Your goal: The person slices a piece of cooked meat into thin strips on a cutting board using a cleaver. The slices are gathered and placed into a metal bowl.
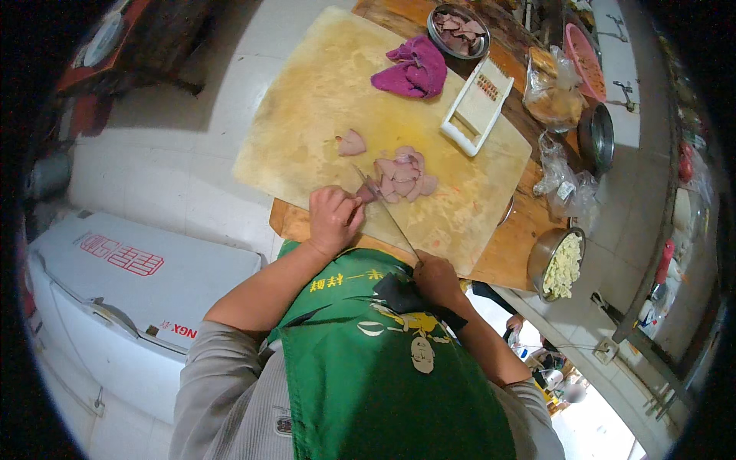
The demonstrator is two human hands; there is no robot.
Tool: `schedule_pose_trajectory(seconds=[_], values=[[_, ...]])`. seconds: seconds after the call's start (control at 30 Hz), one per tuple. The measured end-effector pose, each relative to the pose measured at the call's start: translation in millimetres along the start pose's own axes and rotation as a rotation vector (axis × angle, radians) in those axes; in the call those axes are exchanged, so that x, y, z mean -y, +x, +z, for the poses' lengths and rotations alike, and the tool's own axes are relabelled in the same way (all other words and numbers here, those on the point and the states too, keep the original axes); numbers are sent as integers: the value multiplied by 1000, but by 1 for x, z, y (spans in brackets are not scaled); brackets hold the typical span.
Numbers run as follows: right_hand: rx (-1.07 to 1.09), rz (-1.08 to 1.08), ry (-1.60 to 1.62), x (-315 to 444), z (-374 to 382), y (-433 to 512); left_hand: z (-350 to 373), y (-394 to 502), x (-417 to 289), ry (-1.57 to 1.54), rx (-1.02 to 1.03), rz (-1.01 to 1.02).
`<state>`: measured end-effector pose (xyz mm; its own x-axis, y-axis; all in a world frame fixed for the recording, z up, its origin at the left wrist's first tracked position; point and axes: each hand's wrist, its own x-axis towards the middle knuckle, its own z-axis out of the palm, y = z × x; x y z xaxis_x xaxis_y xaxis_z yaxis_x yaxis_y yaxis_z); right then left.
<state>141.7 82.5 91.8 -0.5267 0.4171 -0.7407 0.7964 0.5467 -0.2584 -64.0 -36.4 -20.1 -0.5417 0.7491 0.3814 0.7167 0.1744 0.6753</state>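
My right hand (438, 279) grips the handle of a knife (395, 223), whose blade slants up and left across the front of a large, yellow-stained cutting board (305, 103). Curled fingers of my left hand (336, 218) press on a small dark-pink piece of meat (365, 194), right beside the blade. On the other side of the knife lies an overlapping pile of thin pink meat slices (404, 172). A couple more slices (351, 143) rest apart, farther up the board. The knife's edge against the meat is too small to make out.
Farther back are a purple cloth (415, 69), a white grater (478, 106) and a metal bowl of meat slices (459, 33). A bowl of chopped pale vegetable (560, 267) stands at the table's right corner, below plastic bags (566, 181). A white chest freezer (144, 276) is at left.
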Motion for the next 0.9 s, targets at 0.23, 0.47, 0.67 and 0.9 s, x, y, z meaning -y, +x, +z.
schedule_pose_trajectory(seconds=[0.23, 0.47, 0.67, 0.9], values=[[-139, -131, 56, -9, 2, -9, 0, 1, -3, 26, -25, -11], [-73, -81, -2, -2, -8, -15, 0, -1, -2, 20, -2, -17], [50, 53, -34, 6, -20, -25, 0, -5, 1, 35, 9, -17], [-163, -199, 14, -5, -1, 4, -1, 1, -3, -1, 28, -26]])
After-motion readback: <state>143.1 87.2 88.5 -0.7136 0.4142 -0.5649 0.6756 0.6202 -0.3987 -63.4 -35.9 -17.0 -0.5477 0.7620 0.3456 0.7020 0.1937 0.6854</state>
